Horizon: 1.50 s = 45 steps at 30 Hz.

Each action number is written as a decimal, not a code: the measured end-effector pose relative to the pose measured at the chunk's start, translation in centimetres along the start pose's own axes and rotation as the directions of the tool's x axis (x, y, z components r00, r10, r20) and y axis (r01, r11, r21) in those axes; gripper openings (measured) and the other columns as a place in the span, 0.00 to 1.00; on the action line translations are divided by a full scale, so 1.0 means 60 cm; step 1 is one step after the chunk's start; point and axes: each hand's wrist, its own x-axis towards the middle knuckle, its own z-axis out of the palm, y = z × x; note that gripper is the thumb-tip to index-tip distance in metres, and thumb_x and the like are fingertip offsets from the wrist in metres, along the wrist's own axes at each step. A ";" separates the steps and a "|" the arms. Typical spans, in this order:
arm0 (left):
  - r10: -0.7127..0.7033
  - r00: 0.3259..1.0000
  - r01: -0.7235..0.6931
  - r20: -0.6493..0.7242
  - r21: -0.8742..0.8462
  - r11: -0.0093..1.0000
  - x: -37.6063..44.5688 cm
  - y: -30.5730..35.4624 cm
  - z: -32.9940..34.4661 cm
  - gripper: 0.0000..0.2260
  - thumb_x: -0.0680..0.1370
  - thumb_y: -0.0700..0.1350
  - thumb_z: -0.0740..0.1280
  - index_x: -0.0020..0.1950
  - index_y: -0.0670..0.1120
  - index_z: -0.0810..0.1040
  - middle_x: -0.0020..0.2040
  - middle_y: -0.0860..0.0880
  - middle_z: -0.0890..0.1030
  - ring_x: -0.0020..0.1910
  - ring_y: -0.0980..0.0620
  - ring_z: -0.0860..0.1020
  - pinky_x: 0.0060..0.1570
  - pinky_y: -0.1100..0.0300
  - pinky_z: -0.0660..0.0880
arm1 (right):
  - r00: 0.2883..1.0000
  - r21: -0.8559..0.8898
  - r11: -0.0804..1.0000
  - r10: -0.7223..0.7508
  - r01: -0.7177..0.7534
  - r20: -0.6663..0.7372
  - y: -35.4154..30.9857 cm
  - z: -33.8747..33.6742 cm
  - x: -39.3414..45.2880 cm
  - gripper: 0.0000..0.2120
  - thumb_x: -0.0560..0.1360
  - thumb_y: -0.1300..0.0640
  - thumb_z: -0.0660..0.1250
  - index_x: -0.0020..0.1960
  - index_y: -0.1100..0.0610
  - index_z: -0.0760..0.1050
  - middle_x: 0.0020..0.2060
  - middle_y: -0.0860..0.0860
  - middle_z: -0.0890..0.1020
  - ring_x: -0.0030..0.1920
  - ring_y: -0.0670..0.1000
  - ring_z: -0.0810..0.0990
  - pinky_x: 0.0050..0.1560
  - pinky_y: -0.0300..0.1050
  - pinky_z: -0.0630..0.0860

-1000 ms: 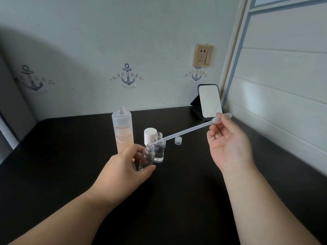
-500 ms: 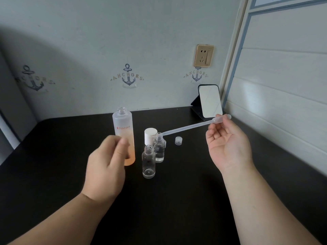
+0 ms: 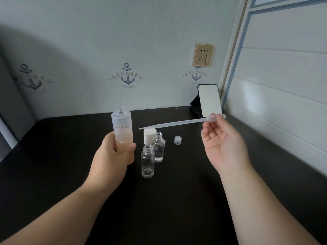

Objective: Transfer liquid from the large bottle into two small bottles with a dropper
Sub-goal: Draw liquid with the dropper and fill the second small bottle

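Currently the large frosted bottle [image 3: 122, 131] is gripped around its lower half by the left hand [image 3: 113, 154], thumb on the near side and fingers wrapped behind; it is held upright with its threaded neck uncapped, towards the middle of the dark desk [image 3: 53, 156]. Peach-tinted liquid is seen in its lower part, and "mpcare" is printed on its side. Just right of it, two small clear bottles are set upright and uncapped: the nearer small bottle [image 3: 148, 161] holds only a thin film at its base, while the farther small bottle [image 3: 158, 147], touching or almost touching it from behind, is filled to roughly a third. A white cap [image 3: 149, 134] is stood directly behind the farther bottle, and a small translucent cap [image 3: 177, 140] lies a little to the right.

The plastic dropper [image 3: 177, 123] is pinched at its bulb by the thumb and fingertips of the right hand [image 3: 223, 145], palm turned up; its long stem is carried almost level above the desk, the tip pointing left over the white cap, near the large bottle but apart from it. A folding mirror [image 3: 209, 99] is propped at the desk's far right corner, below a gold wall socket [image 3: 203, 54].
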 end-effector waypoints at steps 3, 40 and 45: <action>0.008 1.000 -0.009 -0.021 -0.039 0.999 -0.001 -0.001 -0.003 0.17 0.77 0.54 0.71 0.60 0.65 0.67 0.46 0.66 0.77 0.44 0.69 0.77 0.37 0.70 0.68 | 1.000 0.014 1.000 -0.009 0.009 0.022 -0.001 0.000 0.001 0.10 0.78 0.58 0.69 0.41 0.59 0.85 0.42 0.51 0.86 0.43 0.49 0.85 0.44 0.40 0.80; 0.280 0.955 -0.254 -0.095 0.218 0.942 -0.007 -0.004 -0.008 0.26 0.74 0.42 0.76 0.69 0.57 0.76 0.58 0.62 0.75 0.62 0.54 0.72 0.62 0.57 0.69 | 0.985 -0.359 0.925 -0.069 0.122 0.159 0.020 0.028 -0.026 0.04 0.74 0.60 0.72 0.43 0.56 0.86 0.43 0.56 0.87 0.41 0.52 0.86 0.40 0.39 0.80; 0.283 0.956 -0.259 -0.078 0.231 0.938 -0.007 -0.004 -0.007 0.25 0.74 0.42 0.75 0.69 0.57 0.76 0.59 0.62 0.74 0.64 0.55 0.70 0.63 0.58 0.68 | 0.977 -0.392 0.909 -0.064 0.142 0.204 0.033 0.038 -0.033 0.04 0.74 0.59 0.72 0.44 0.56 0.86 0.44 0.57 0.87 0.43 0.54 0.87 0.42 0.40 0.80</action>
